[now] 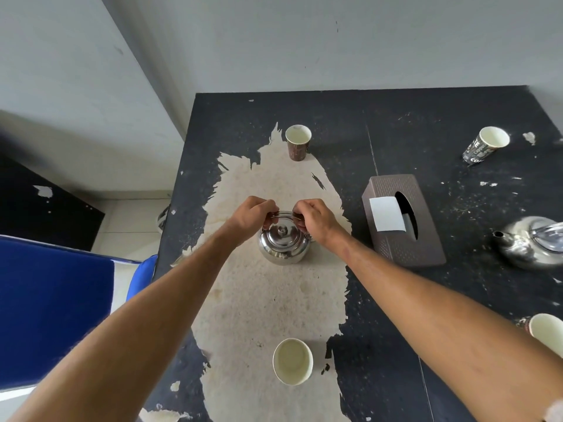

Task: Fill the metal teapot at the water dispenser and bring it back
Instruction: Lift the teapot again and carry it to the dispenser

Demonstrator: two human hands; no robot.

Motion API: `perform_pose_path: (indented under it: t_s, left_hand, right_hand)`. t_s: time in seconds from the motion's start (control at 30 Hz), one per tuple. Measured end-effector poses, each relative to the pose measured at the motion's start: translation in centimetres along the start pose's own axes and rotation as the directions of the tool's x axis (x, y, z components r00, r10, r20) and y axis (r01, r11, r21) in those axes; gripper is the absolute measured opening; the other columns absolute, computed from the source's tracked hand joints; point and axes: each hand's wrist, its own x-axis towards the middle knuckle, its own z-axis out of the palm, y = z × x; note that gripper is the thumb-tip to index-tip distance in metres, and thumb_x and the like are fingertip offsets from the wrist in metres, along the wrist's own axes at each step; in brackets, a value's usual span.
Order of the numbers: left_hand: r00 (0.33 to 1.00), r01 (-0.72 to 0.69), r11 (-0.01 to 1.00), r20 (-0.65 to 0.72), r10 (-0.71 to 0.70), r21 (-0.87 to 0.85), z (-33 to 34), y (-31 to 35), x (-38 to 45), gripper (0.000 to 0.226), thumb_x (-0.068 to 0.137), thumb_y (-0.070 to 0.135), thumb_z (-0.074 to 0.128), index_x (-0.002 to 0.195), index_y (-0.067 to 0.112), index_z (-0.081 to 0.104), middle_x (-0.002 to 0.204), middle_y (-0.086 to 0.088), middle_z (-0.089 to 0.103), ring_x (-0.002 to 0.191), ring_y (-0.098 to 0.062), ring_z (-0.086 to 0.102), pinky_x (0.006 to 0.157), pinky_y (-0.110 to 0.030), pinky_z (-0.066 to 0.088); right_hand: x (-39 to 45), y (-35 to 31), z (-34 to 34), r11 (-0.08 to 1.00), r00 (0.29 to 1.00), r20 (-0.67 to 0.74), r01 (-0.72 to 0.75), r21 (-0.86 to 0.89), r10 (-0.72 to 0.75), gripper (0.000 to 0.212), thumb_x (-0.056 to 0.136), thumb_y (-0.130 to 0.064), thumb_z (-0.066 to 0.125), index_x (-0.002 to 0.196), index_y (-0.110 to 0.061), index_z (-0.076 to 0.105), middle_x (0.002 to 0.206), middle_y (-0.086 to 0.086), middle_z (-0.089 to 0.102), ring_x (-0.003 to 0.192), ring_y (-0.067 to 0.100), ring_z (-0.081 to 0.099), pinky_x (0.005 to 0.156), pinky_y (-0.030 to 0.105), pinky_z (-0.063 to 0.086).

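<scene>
Both hands are reaching out over the tabletop [411, 123], a black surface whose coating is peeling away to bare pale board down the middle. The metal teapot [284, 243] is sitting on that pale patch, lid on, with its wire handle [285, 215] standing up over the lid. The left hand [254, 216] is curling its fingers around the left end of the handle, and the right hand [315, 217] is pinching the right end in the same way, so both are gripping the handle from opposite sides. Beyond the teapot, a brown paper cup [298, 141] is standing upright at the far edge of the bare patch, and a white paper cup [293, 361] is standing nearer the person. Just right of the teapot, a brown tissue box [403, 219] is lying with a white tissue poking out of its slot. A second metal teapot [531, 242] is resting at the right edge, a printed paper cup [486, 144] is standing at the far right, and another cup [547, 332] is showing partly at the near right. A blue chair [54, 306] is standing left of the tabletop.
</scene>
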Motion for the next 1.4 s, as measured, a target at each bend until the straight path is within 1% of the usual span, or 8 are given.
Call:
perform_pose_path:
  t_s: [0.13, 0.3, 0.47, 0.57, 0.77, 0.87, 1.07, 1.4]
  left_hand:
    - [0.999, -0.016, 0.999, 0.037, 0.017, -0.031, 0.2, 0.8, -1.5, 0.057, 0.098, 0.019, 0.05, 0.042, 0.024, 0.058, 0.046, 0.012, 0.051, 0.046, 0.0, 0.044, 0.063, -0.03, 0.036]
    - [0.998, -0.048, 0.996, 0.044, 0.052, -0.077, 0.9, 3.1, -4.8, 0.038, 0.093, 0.024, 0.05, 0.057, 0.015, 0.048, 0.054, 0.004, 0.045, 0.052, -0.009, 0.039, 0.063, -0.033, 0.034]
    - [0.992, -0.087, 0.987, 0.078, 0.098, -0.132, 2.7, 5.5, -9.6, 0.051, 0.097, 0.017, 0.045, 0.047, 0.025, 0.043, 0.049, 0.008, 0.039, 0.049, -0.009, 0.032, 0.053, -0.024, 0.031]
    - [0.99, -0.104, 0.989, 0.083, 0.113, -0.106, 4.0, 6.9, -12.7, 0.054, 0.099, 0.015, 0.043, 0.046, 0.026, 0.04, 0.049, 0.008, 0.037, 0.047, -0.008, 0.031, 0.053, -0.026, 0.03]
    - [0.986, -0.13, 0.987, 0.093, 0.139, -0.096, 5.7, 9.1, -18.3, 0.049, 0.101, 0.011, 0.04, 0.053, 0.019, 0.037, 0.051, 0.006, 0.035, 0.047, -0.008, 0.03, 0.052, -0.027, 0.028]
    - [0.987, -0.134, 0.986, 0.076, 0.142, -0.104, 5.9, 9.5, -21.3, 0.048, 0.101, 0.009, 0.042, 0.054, 0.018, 0.04, 0.051, 0.006, 0.037, 0.047, -0.008, 0.031, 0.051, -0.022, 0.029]
    - [0.989, -0.142, 0.976, 0.015, 0.146, -0.165, 5.6, 9.7, -27.2, 0.041, 0.086, 0.025, 0.052, 0.046, 0.028, 0.045, 0.052, 0.008, 0.038, 0.049, -0.007, 0.033, 0.051, -0.019, 0.031]
    - [0.982, -0.156, 0.953, -0.143, 0.122, -0.258, 0.8, 6.0, -36.2, 0.039, 0.086, 0.021, 0.053, 0.048, 0.026, 0.045, 0.053, 0.009, 0.037, 0.049, -0.01, 0.032, 0.054, -0.025, 0.028]
  right_hand:
    - [-1.4, -0.9, -0.8, 1.0, 0.998, 0.056, 0.012, 0.019, -0.013, 0.036, 0.095, -0.021, 0.042, 0.061, -0.012, 0.046, 0.058, 0.003, 0.044, 0.06, 0.016, 0.042, 0.062, 0.034, 0.035]
    - [-4.5, -3.1, -2.1, 0.997, 0.995, 0.101, 0.005, 0.077, -0.013, 0.033, 0.095, -0.019, 0.041, 0.067, -0.003, 0.048, 0.062, 0.01, 0.035, 0.054, 0.015, 0.034, 0.053, 0.031, 0.029]
    - [-9.2, -5.3, -3.6, 0.998, 0.992, 0.117, 0.038, 0.049, -0.044, 0.031, 0.09, -0.028, 0.043, 0.067, -0.008, 0.049, 0.071, 0.012, 0.038, 0.061, 0.019, 0.036, 0.061, 0.036, 0.031]
    - [-12.4, -6.4, -4.5, 0.999, 0.992, 0.115, 0.047, 0.017, -0.048, 0.03, 0.087, -0.034, 0.045, 0.071, -0.01, 0.054, 0.079, 0.013, 0.043, 0.069, 0.022, 0.043, 0.069, 0.039, 0.036]
    - [-17.7, -7.9, -6.1, 0.996, 0.966, 0.241, 0.088, 0.028, -0.092, 0.034, 0.084, -0.034, 0.047, 0.056, -0.016, 0.042, 0.061, 0.009, 0.038, 0.057, 0.016, 0.034, 0.058, 0.033, 0.031]
    - [-19.9, -8.3, -6.5, 0.991, 0.935, 0.333, 0.103, 0.083, -0.125, 0.036, 0.086, -0.028, 0.052, 0.052, -0.02, 0.045, 0.057, 0.001, 0.038, 0.053, 0.012, 0.033, 0.053, 0.026, 0.028]
    - [-22.7, -9.5, -5.9, 0.982, 0.875, 0.446, 0.156, 0.103, -0.186, 0.039, 0.093, -0.027, 0.06, 0.055, -0.021, 0.055, 0.06, 0.003, 0.046, 0.057, 0.012, 0.041, 0.056, 0.024, 0.035]
    - [-26.0, -13.5, 2.0, 0.968, 0.78, 0.58, 0.239, 0.072, -0.235, 0.027, 0.091, -0.023, 0.066, 0.064, -0.019, 0.065, 0.062, -0.001, 0.054, 0.059, 0.011, 0.046, 0.057, 0.023, 0.039]
